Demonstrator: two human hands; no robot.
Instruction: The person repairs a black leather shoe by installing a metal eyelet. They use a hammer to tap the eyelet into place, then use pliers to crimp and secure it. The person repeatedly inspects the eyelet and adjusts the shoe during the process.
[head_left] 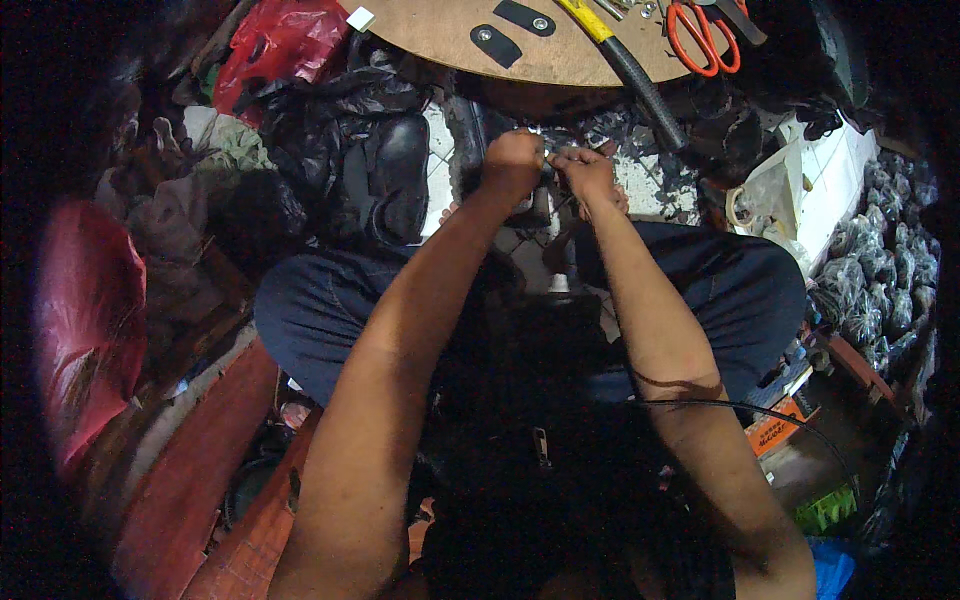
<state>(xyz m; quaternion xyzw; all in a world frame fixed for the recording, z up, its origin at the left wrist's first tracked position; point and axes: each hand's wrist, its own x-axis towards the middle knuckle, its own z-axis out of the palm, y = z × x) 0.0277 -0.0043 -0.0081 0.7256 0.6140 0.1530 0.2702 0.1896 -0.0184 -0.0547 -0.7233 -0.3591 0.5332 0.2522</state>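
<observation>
My left hand [513,163] is curled closed in the middle, near the board's front edge. My right hand [585,175] is beside it with fingers pinched, its fingertips close to my left hand. What they grip is too small and hidden to make out. Below them, between my legs, stands a dark object with a white piece [559,283]. Above sits a round wooden board [440,30] with two black straps with metal studs [494,48] [524,18], a yellow-and-black handled tool [620,62] and orange-handled scissors [700,45].
Black plastic and scraps [330,140] lie left of my hands, with red bags [85,330] farther out. White sheeting [815,175] and several clear wrapped bundles [880,270] are at the right. Reddish planks [190,480] lie at the lower left. A cable [770,410] crosses near my right arm.
</observation>
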